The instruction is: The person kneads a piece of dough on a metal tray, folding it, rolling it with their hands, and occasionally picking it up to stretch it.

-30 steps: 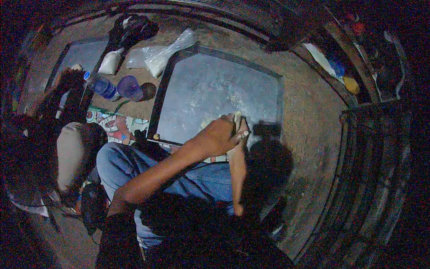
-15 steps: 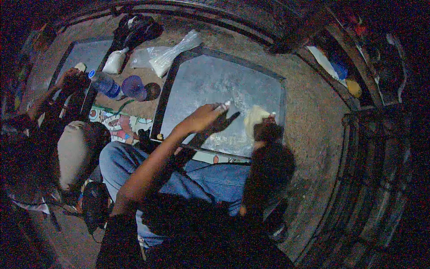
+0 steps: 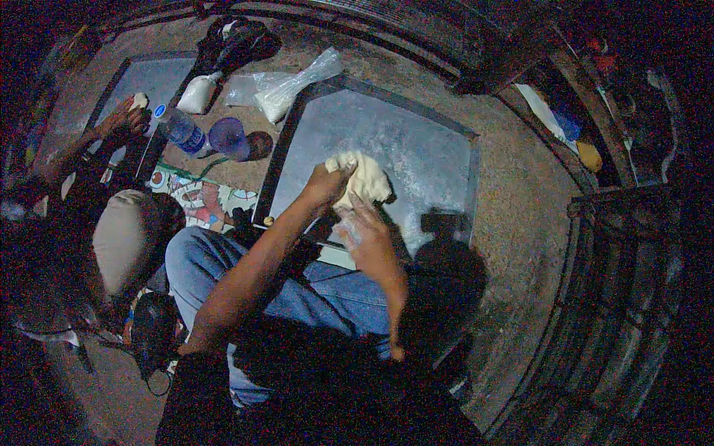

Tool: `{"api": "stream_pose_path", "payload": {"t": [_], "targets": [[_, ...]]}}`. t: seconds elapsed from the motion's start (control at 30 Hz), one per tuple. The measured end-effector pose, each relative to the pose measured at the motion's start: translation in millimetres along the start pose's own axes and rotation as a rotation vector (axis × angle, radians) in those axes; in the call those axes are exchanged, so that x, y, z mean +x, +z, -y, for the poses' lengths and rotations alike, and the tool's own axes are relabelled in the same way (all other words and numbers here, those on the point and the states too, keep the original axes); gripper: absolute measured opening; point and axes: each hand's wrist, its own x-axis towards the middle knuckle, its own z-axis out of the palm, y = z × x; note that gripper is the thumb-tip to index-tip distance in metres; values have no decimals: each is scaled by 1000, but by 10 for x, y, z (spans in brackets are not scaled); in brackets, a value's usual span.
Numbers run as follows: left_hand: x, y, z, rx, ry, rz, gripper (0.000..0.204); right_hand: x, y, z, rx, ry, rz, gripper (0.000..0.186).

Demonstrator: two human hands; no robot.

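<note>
A lump of pale dough (image 3: pixel 366 181) is held over a flour-dusted grey board (image 3: pixel 416 141) with a dark raised frame. My left hand (image 3: pixel 327 186) grips the dough's left side, fingers closed on it. From the near side my right hand (image 3: pixel 368 236) reaches up with its fingers stretched out and apart, their tips against the dough's lower edge. White flour coats those fingers. Part of the dough's underside is hidden by my hands.
Left of the board are a water bottle (image 3: pixel 180 130), a purple cup (image 3: pixel 227 138) and a brown round container (image 3: pixel 259 146). Clear bags of white powder (image 3: pixel 277 102) lie behind. At far left a co-worker's hand (image 3: pixel 123 115) holds pale dough over another board (image 3: pixel 160 74).
The dough has moved left from the board's right side to between my hands. My left hand has taken hold of it, and my right hand has come left to its near edge.
</note>
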Motion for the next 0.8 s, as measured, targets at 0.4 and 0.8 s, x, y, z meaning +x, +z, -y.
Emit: {"api": "stream_pose_path", "payload": {"t": [0.4, 0.8], "targets": [[-213, 499, 334, 557, 508, 216, 26, 65, 774, -1217, 857, 580, -746, 30], [-341, 514, 92, 571, 272, 331, 24, 411, 66, -1094, 155, 939, 193, 42]]}}
